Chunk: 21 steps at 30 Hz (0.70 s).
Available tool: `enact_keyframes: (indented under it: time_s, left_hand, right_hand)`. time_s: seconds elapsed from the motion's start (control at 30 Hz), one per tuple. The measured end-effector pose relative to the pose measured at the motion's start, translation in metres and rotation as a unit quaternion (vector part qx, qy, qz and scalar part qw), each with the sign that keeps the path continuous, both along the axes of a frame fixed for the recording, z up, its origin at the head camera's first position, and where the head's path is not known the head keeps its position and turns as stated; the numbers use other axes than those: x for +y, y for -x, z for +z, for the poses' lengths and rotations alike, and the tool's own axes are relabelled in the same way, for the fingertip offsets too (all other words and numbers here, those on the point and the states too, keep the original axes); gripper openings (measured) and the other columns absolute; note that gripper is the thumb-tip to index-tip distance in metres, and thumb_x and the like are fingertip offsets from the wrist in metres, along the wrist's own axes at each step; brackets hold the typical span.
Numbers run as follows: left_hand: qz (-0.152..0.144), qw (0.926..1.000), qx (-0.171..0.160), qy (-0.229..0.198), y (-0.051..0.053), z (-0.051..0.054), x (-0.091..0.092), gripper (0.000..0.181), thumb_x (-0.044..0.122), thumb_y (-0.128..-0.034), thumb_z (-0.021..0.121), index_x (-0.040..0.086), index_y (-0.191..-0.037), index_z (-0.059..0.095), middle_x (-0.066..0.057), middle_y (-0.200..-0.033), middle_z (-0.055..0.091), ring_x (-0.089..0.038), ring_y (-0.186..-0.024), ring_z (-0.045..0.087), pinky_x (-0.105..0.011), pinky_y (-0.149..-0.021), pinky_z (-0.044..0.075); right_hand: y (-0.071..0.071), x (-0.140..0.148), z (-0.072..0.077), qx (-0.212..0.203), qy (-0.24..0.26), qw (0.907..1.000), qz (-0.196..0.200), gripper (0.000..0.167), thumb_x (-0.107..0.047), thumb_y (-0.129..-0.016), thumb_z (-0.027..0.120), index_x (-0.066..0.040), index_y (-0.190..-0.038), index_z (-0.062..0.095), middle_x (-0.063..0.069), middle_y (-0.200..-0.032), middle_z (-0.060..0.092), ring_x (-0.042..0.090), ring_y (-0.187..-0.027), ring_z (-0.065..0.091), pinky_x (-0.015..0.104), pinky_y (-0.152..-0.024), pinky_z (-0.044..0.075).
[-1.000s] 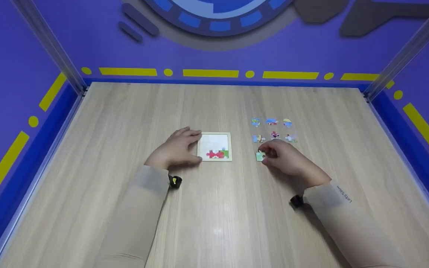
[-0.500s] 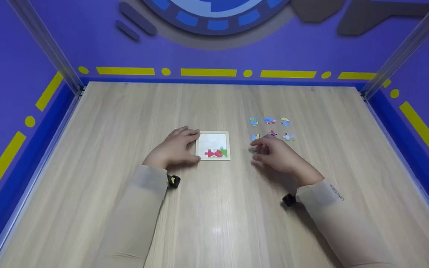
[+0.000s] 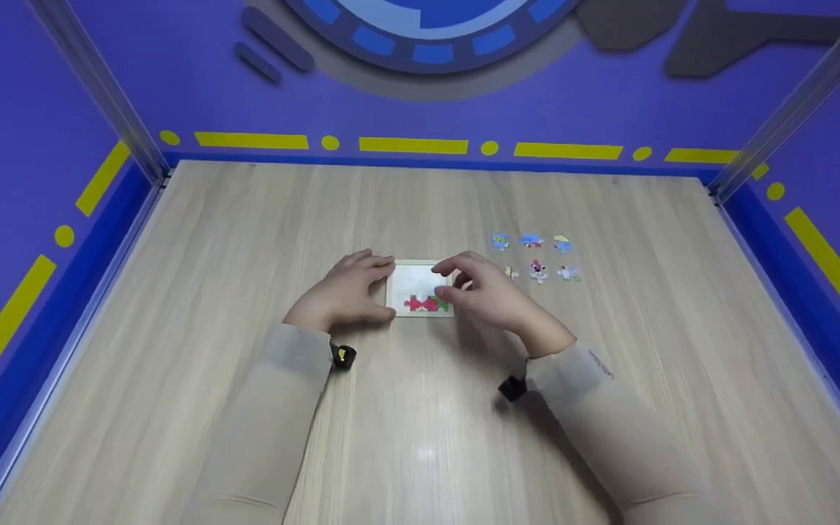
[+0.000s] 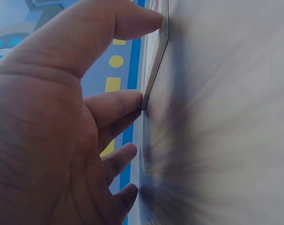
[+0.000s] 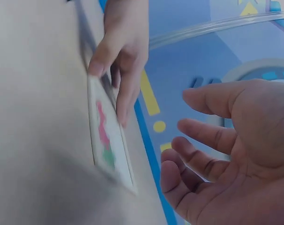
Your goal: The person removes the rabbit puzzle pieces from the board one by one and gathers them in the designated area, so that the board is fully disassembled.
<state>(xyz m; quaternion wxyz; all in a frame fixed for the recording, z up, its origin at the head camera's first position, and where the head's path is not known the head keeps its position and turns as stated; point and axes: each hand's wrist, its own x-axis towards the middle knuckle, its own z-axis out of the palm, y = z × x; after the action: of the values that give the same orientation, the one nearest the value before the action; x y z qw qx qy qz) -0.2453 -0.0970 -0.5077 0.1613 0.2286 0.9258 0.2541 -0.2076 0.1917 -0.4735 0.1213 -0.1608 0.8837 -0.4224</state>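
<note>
A small square puzzle tray (image 3: 402,261) with a pale rim lies at the middle of the table. Joined red puzzle pieces (image 3: 421,303) and a green puzzle piece (image 3: 443,303) fill its near side. My left hand (image 3: 347,292) steadies the tray's left side, with thumb and index finger fairly straight at the two left corners. Over the tray's right rim, my right hand (image 3: 489,295) has its thumb and index finger curled a small gap apart around a puzzle piece. That piece is barely discernible in the head view and cannot be made out in the right wrist view (image 5: 212,145).
Loose puzzle pieces stand in rows to the right of the tray, among them a red one (image 3: 538,271) and a blue one (image 3: 500,241). Purple-blue walls (image 3: 420,109) enclose the table's back and sides.
My right hand has lifted the green puzzle piece from the front of the loose rows and travelled left to the tray. My left hand has stayed at the tray's left side.
</note>
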Motion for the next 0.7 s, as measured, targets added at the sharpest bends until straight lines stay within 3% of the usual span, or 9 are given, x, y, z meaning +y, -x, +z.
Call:
enact_keyframes:
  time_s: [0.13,0.3,0.47,0.7]
  left_hand:
    - [0.003,1.0000,0.004,-0.002,0.000,0.000,0.000,0.095,0.042,-0.0904,0.085,0.012,-0.173,0.048,0.000,-0.185,0.040,-0.036,-0.179,0.016,-0.061,-0.146,0.018]
    - [-0.002,0.9999,0.011,0.003,0.001,0.000,0.000,0.094,0.041,-0.0900,0.083,0.011,-0.172,0.048,-0.001,-0.184,0.041,-0.037,-0.179,0.017,-0.060,-0.147,0.017]
    - [-0.006,0.9999,0.014,0.006,0.002,0.000,0.000,0.095,0.042,-0.0906,0.083,0.010,-0.173,0.048,-0.001,-0.185,0.041,-0.037,-0.179,0.017,-0.059,-0.147,0.016]
    - [-0.004,1.0000,0.008,-0.001,0.001,0.000,-0.001,0.094,0.041,-0.0906,0.083,0.011,-0.173,0.048,-0.001,-0.184,0.041,-0.037,-0.179,0.017,-0.060,-0.147,0.015]
  right_hand:
    - [0.003,-0.016,-0.003,-0.015,0.039,0.9991,-0.005,0.045,-0.028,-0.109,0.073,-0.007,-0.148,0.070,0.015,-0.149,0.067,0.030,-0.124,0.067,0.042,-0.098,0.058]
    - [0.004,-0.025,-0.015,0.000,0.041,0.9991,-0.006,0.036,-0.012,-0.111,0.067,-0.004,-0.147,0.072,0.014,-0.149,0.068,0.033,-0.127,0.068,0.045,-0.104,0.060]
    - [0.007,-0.031,-0.031,0.029,0.008,0.9995,0.006,0.037,-0.001,-0.110,0.064,-0.002,-0.146,0.074,0.017,-0.148,0.069,0.032,-0.124,0.070,0.048,-0.109,0.060]
    - [0.008,-0.032,-0.047,0.079,-0.075,0.9927,0.051,0.044,-0.007,-0.111,0.065,-0.002,-0.155,0.068,0.022,-0.151,0.062,0.030,-0.115,0.068,0.050,-0.108,0.060]
